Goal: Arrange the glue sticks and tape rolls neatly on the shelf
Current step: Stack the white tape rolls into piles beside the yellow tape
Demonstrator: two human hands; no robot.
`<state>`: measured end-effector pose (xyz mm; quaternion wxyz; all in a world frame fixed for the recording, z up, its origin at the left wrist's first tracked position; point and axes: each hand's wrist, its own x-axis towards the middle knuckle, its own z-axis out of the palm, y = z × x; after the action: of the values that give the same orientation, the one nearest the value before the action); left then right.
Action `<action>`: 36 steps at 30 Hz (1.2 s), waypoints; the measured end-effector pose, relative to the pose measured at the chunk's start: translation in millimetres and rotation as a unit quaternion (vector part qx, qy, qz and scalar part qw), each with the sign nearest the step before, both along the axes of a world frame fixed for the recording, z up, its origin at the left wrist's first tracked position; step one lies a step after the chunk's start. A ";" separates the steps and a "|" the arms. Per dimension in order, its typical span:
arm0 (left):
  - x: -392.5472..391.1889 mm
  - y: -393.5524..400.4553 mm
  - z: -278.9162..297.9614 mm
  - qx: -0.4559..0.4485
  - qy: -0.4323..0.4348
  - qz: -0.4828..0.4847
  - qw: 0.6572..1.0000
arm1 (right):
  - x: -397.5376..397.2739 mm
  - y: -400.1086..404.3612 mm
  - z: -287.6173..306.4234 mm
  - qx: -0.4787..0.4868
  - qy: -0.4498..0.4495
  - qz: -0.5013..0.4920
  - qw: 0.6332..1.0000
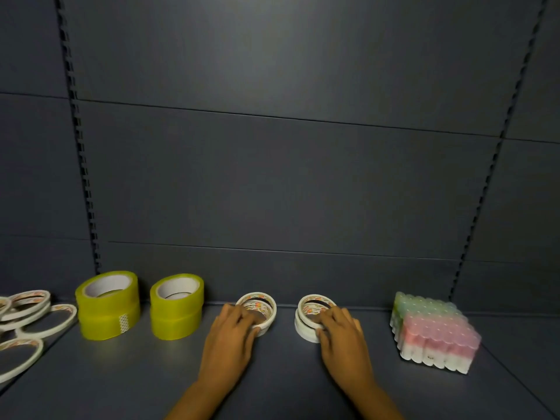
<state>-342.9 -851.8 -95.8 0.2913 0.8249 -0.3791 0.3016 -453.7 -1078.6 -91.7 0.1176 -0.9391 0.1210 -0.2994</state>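
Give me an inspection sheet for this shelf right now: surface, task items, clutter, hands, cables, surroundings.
Surface: dark shelf, flat.
Job's things: two yellow tape stacks standing at left; two small white tape stacks at centre; wrapped glue stick pack at right, pink and green caps.
Clutter: loose thin white tape rolls scattered at far left, overlapping.
Grippers: left hand grips the left white stack; right hand grips the right white stack.
Cables: nothing seen.
Surroundings: dark back panel with slotted uprights.
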 end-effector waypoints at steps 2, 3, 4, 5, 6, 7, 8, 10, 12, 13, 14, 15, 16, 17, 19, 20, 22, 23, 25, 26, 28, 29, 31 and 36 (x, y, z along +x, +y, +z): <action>0.4 0.3 -1.2 -0.013 -0.006 0.008 1.000 | 2.0 0.2 -5.9 0.015 -0.012 -0.002 1.000; 0.8 0.5 -1.1 -0.015 -0.008 0.012 1.000 | 2.2 0.6 -7.7 0.018 -0.018 -0.002 1.000; 1.2 0.7 -1.5 -0.015 -0.008 0.015 1.000 | 2.5 0.7 -9.0 0.018 -0.021 -0.002 1.000; 2.2 0.6 -2.4 -0.014 -0.009 0.016 1.000 | 2.9 0.4 -10.1 0.015 -0.021 0.000 1.000; 2.9 0.4 -3.2 -0.010 -0.010 0.017 1.000 | 3.3 -0.2 -11.2 0.010 -0.018 -0.001 1.000; 4.1 -0.1 -4.3 -0.006 -0.012 0.018 1.000 | 3.2 -0.5 -11.8 0.007 -0.014 -0.003 1.000; 5.2 -0.9 -4.9 -0.001 -0.013 0.019 1.000 | 3.4 -1.0 -11.9 0.006 -0.013 -0.005 1.000; 5.9 -1.8 -5.0 0.003 -0.013 0.020 1.000 | 3.6 -1.1 -10.9 0.008 -0.019 -0.002 1.000; 6.2 -1.7 -4.9 0.000 -0.014 0.018 1.000 | 4.4 -0.1 -9.9 0.006 -0.026 0.008 1.000; 6.6 -1.8 -5.4 0.001 -0.014 0.019 1.000 | 4.8 -0.1 -10.0 0.005 -0.024 0.014 1.000; 7.0 -2.2 -6.0 0.005 -0.012 0.023 1.000 | 5.4 -0.9 -10.4 0.005 -0.020 0.018 1.000; 7.8 -2.7 -6.7 0.011 -0.009 0.029 0.999 | 6.1 -2.3 -10.8 0.008 -0.014 0.020 1.000; 8.4 -3.2 -7.5 0.017 -0.005 0.035 0.999 | 7.0 -3.8 -11.5 0.013 -0.007 0.021 1.000; 8.8 -3.5 -8.1 0.022 -0.002 0.039 0.999 | 7.7 -4.6 -12.0 0.016 -0.001 0.025 1.000; 8.8 -3.6 -8.2 0.024 -0.005 0.043 0.999 | 7.8 -4.6 -13.2 0.019 0.001 0.036 0.999; 8.5 -3.7 -7.8 0.025 -0.007 0.044 0.999 | 7.5 -4.4 -13.8 0.018 0.000 0.039 0.999; 8.1 -3.5 -7.6 0.028 -0.008 0.046 0.999 | 7.3 -4.3 -15.0 0.003 -0.001 0.041 0.999; 8.5 -3.7 -8.1 0.030 -0.009 0.048 0.998 | 7.0 -4.1 -15.5 -0.002 -0.001 0.040 0.999; 7.7 -3.4 -8.2 0.035 -0.004 0.050 0.998 | 5.6 -3.3 -15.8 -0.007 0.000 0.038 0.999; 7.1 -2.9 -8.1 0.039 -0.002 0.050 0.998 | 5.2 -2.6 -15.2 -0.011 0.002 0.036 0.999; 5.4 -2.2 -7.4 0.048 -0.002 0.050 0.998 | 3.5 0.1 -12.6 -0.024 0.005 0.031 0.999; 4.5 -1.5 -6.4 0.050 0.005 0.051 0.997 | 2.7 1.5 -10.7 -0.029 0.003 0.029 0.999; 1.5 2.1 -4.4 0.061 0.028 0.045 0.997 | 0.2 5.5 -6.4 -0.037 0.000 0.029 0.999; -14.9 29.2 14.3 0.108 0.070 -0.007 0.992 | -11.8 22.0 8.1 -0.026 0.033 0.034 0.999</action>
<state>-357.8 -822.6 -81.5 0.2285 0.8679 -0.3938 0.1986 -465.5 -1056.6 -83.6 0.0996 -0.9548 0.0852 -0.2668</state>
